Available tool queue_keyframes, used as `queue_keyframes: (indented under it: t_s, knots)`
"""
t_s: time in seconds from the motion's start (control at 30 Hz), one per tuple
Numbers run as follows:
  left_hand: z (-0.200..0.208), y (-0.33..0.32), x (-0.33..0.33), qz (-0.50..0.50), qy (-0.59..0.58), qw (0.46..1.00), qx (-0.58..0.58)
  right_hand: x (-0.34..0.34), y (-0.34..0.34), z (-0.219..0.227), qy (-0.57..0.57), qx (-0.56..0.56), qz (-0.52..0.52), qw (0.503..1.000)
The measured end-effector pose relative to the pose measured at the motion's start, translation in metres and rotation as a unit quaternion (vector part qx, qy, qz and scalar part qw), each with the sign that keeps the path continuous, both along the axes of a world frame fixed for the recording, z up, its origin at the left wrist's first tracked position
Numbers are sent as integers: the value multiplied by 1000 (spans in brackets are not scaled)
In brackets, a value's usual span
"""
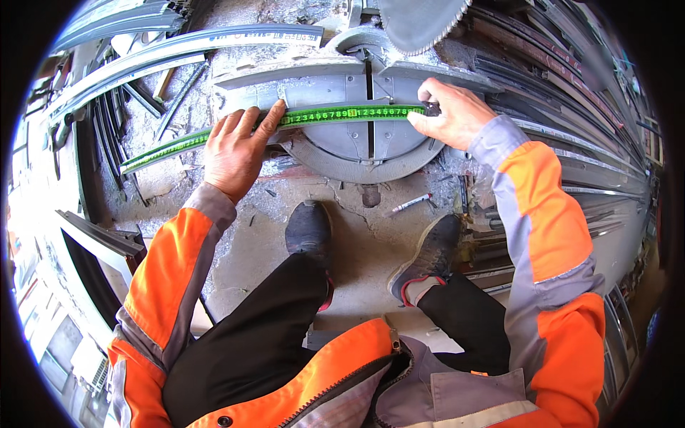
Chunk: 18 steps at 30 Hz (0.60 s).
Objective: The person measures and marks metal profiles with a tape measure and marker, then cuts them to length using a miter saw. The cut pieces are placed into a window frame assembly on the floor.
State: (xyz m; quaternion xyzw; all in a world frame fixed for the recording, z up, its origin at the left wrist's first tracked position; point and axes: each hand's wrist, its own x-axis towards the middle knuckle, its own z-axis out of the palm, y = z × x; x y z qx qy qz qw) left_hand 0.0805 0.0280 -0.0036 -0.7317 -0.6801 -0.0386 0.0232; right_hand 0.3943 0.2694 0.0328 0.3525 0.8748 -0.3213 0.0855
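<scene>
Long metal profiles (pixel 553 78) lie stacked along the right side of a dusty workplace, where a person in an orange-and-grey jacket (pixel 560 207) stands over a cutting saw. The saw's round base (pixel 332 146) sits far of the dark shoes (pixel 308 227), its toothed blade (pixel 421 25) at the far edge. A green tape measure (pixel 321 115) stretches across the base on the near side of the fence (pixel 292 71), its long axis running left to right over the slot (pixel 370 139), the left end angling nearer. Whether it touches the metal cannot be told. The right hand (pixel 455 114) pinches the tape's right end between thumb and forefinger; the left hand (pixel 237 153) lies across it farther left, fingers close together, though any grip underneath is hidden. The right hand is the nearer of the two to the slot. A white marker (pixel 412 204) lies on the floor near the base.
</scene>
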Motion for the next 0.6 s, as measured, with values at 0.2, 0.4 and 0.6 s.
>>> queue_keyframes:
  t_s: [0.2, 0.4, 0.6]
  knots:
    - [-1, 0, 1, 7, -8, 1000, 4, 1, 0, -4, 0, -24, 24, 999]
    - [-1, -1, 3, 9, -10, 1000, 7, -20, -8, 4, -38, -46, 24, 998]
    - [5, -6, 0, 20, -35, 999, -14, -40, -12, 10, -87, -19, 21, 996]
